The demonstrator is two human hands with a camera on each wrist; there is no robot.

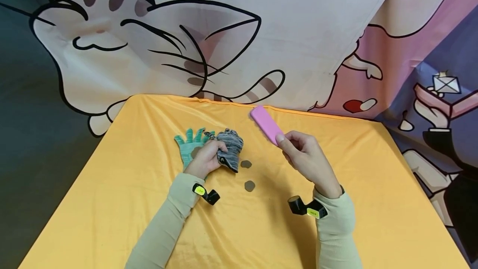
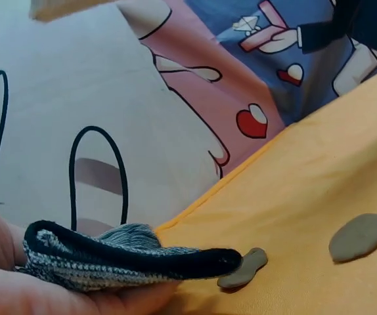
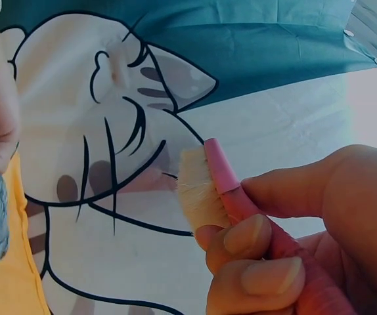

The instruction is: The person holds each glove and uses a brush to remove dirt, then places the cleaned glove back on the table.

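Note:
My left hand point(image 1: 206, 158) grips a grey knitted glove point(image 1: 230, 148), held above the table with its dark-edged cuff toward me. In the left wrist view, the glove's folded black cuff point(image 2: 136, 259) lies between thumb and fingers. Beneath and left of that hand, a teal glove point(image 1: 187, 149) lies with its fingers spread, partly hidden. My right hand point(image 1: 310, 161) pinches a pink brush point(image 1: 267, 123) by one end, raised to the right of the grey glove and apart from it. Pale bristles point(image 3: 198, 187) show on the brush in the right wrist view.
Two flat brownish-grey patches point(image 1: 249, 185) lie on the yellow tablecloth point(image 1: 239, 231) right of the left hand. Another such patch point(image 1: 195, 151) is on the teal glove. A printed cartoon backdrop point(image 1: 298, 32) stands behind the table's far edge.

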